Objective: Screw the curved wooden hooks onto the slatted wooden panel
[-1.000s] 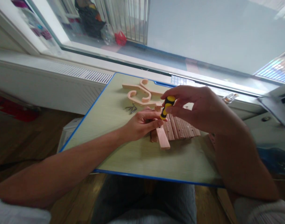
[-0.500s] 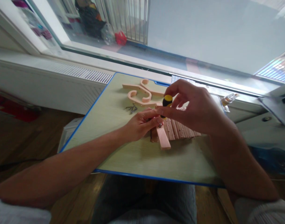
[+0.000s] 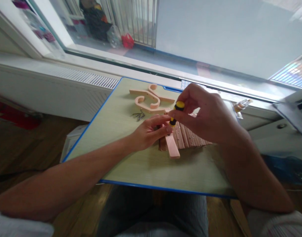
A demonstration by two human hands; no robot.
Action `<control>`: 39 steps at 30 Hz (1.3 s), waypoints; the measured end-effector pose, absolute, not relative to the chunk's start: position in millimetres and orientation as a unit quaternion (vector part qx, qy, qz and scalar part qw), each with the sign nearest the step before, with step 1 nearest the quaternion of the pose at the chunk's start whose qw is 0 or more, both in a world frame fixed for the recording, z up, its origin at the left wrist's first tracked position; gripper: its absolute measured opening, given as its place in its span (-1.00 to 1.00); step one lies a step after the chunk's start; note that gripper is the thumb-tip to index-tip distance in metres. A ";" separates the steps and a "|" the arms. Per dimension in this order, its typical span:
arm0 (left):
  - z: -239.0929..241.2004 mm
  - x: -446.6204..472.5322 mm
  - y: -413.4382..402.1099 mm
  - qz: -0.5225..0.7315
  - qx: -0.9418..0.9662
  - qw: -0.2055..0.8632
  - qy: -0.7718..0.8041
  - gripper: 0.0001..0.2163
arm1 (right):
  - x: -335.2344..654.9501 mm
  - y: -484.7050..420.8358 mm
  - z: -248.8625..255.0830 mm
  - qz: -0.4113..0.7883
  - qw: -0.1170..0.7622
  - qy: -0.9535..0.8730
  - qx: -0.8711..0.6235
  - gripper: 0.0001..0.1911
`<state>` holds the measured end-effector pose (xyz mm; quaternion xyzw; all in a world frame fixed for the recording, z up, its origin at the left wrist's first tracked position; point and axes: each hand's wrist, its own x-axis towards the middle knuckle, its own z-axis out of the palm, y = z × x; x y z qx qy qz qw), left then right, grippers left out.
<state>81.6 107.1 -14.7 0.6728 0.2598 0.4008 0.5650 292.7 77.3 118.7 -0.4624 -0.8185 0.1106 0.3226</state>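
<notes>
My right hand (image 3: pixel 202 112) is closed on the handle of a small yellow-and-black screwdriver (image 3: pixel 180 105), which points down at a pale wooden strip (image 3: pixel 173 148). My left hand (image 3: pixel 151 131) grips this strip, its thumb and fingers around the spot where the screwdriver comes down. The screwdriver's tip is hidden by those fingers. Under the strip lies a ribbed brown piece (image 3: pixel 188 136) that looks like corrugated cardboard, dotted with small holes. Beyond my left hand several dark screws (image 3: pixel 140 115) lie in a small heap, close to curved wooden hooks (image 3: pixel 148 105).
All this rests on a small pale table (image 3: pixel 136 168) with a blue edge, above my lap. A radiator (image 3: pixel 54 89) and a window sill border its far side. On the sill at the right lies a clear plastic bottle (image 3: pixel 243 105).
My right fingers have closed around the screwdriver handle, where they were spread apart before. The handle now leans more to the right. My left hand stays nearly in place.
</notes>
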 end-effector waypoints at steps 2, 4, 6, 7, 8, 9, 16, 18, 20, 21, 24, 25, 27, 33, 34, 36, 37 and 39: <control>-14.6 82.0 105.9 0.411 0.677 0.547 0.272 -0.61 | 288.1 76.7 115.6 0.089 0.330 -0.807 -0.481 -0.78; -13.7 81.6 105.4 0.425 0.694 0.507 0.283 -0.66 | 284.9 75.5 114.3 0.075 0.327 -0.805 -0.490 -0.76; -12.1 81.0 105.4 0.440 0.710 0.468 0.289 -0.69 | 283.5 74.2 114.5 0.065 0.323 -0.805 -0.494 -0.74; -11.3 80.8 105.2 0.444 0.716 0.455 0.289 -0.69 | 283.2 73.7 114.8 0.062 0.320 -0.804 -0.497 -0.73; -10.4 80.8 104.9 0.448 0.718 0.449 0.287 -0.69 | 283.1 73.4 115.0 0.059 0.319 -0.803 -0.500 -0.73; -9.7 81.1 104.3 0.452 0.718 0.448 0.284 -0.68 | 282.9 73.2 115.1 0.057 0.318 -0.802 -0.503 -0.72; -13.7 87.4 101.0 0.440 0.668 0.543 0.255 -0.65 | 283.7 76.4 116.7 0.078 0.321 -0.796 -0.507 -0.65; -16.0 88.1 102.0 0.434 0.661 0.559 0.251 -0.65 | 289.0 77.2 120.0 0.115 0.320 -0.799 -0.495 -0.62; -16.2 87.9 103.2 0.425 0.660 0.569 0.244 -0.66 | 296.3 77.5 124.1 0.169 0.317 -0.805 -0.471 -0.59; -15.4 87.6 103.6 0.417 0.661 0.575 0.239 -0.66 | 300.1 77.4 126.1 0.191 0.315 -0.810 -0.456 -0.59; -11.1 86.4 103.7 0.392 0.669 0.587 0.235 -0.64 | 307.6 76.7 130.1 0.219 0.297 -0.824 -0.430 -0.67; -9.7 86.0 103.5 0.386 0.672 0.586 0.236 -0.63 | 308.2 76.4 130.5 0.219 0.293 -0.825 -0.430 -0.71; -8.3 85.5 102.9 0.383 0.672 0.587 0.239 -0.61 | 306.9 75.9 130.2 0.218 0.290 -0.822 -0.440 -0.75; -13.8 87.9 101.1 0.390 0.632 0.628 0.233 -0.60 | 293.5 77.7 122.5 0.181 0.313 -0.820 -0.444 -0.82; -15.5 88.9 100.8 0.393 0.621 0.639 0.226 -0.61 | 291.3 78.5 120.6 0.174 0.316 -0.819 -0.445 -0.83; -19.0 91.2 100.4 0.405 0.602 0.653 0.217 -0.59 | 287.7 80.1 116.8 0.166 0.326 -0.816 -0.447 -0.81; -20.6 92.1 100.4 0.413 0.599 0.652 0.214 -0.59 | 286.2 80.8 114.9 0.163 0.330 -0.813 -0.451 -0.78; -23.4 93.0 100.6 0.427 0.598 0.643 0.217 -0.62 | 284.0 81.9 111.4 0.157 0.336 -0.804 -0.464 -0.72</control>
